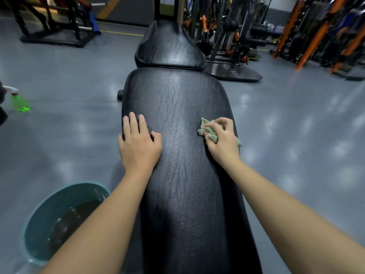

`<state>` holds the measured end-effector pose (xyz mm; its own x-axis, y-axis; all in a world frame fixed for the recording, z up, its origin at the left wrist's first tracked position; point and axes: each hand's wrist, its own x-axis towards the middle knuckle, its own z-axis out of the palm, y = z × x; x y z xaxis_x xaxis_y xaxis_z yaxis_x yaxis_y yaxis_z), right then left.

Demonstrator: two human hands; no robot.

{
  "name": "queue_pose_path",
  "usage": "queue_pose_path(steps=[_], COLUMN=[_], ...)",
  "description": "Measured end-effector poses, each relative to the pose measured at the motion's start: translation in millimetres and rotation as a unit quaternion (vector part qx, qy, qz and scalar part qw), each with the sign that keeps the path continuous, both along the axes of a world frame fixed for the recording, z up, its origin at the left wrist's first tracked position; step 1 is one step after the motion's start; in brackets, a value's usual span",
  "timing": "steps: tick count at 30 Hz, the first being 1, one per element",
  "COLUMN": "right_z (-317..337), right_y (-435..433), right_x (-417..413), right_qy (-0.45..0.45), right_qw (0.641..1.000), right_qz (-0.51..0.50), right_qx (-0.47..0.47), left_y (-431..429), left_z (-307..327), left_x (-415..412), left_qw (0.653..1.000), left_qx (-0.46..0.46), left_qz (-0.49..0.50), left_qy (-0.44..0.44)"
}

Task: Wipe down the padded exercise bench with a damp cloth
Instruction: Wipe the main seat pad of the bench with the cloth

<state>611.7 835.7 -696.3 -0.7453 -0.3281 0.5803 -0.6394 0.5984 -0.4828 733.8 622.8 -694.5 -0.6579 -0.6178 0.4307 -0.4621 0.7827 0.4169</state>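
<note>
While the cloth [211, 132] sits bunched at mid-frame, right of centre, on the black bench [177, 175], the right hand [222, 142] curls its fingers round it — soft, limp, probably best gripped by the wad (padding likely yields). Left hand [139, 144] lies flat, fingers straight. Basin [39, 224] of water lower left.

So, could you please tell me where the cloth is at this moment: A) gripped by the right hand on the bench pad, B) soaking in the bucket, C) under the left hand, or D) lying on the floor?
A: the right hand grips the green cloth against the right side of the bench pad, while the left hand rests flat on the pad's left side and holds nothing.
</note>
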Motion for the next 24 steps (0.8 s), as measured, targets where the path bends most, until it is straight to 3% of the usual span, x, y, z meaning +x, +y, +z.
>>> queue_pose_path(steps=[6,17,24], right_z=[-21.7,16.0,4.4], right_y=[41.2,2.6,55.3], right_x=[41.1,-15.1,22.7], right_qy=[-0.024,-0.024,-0.010], right_qw=[1.000,0.999,0.989], right_qz=[0.008,-0.028,0.091], right_qx=[-0.002,0.031,0.118], left_y=[-2.8,-8.3,-8.0], left_z=[3.6,2.2,2.9], left_x=[4.7,1.8,3.4], left_qw=[0.999,0.999,0.999], left_qx=[0.022,0.012,0.017], left_qz=[-0.023,-0.030,-0.026], left_qy=[0.010,0.014,0.020])
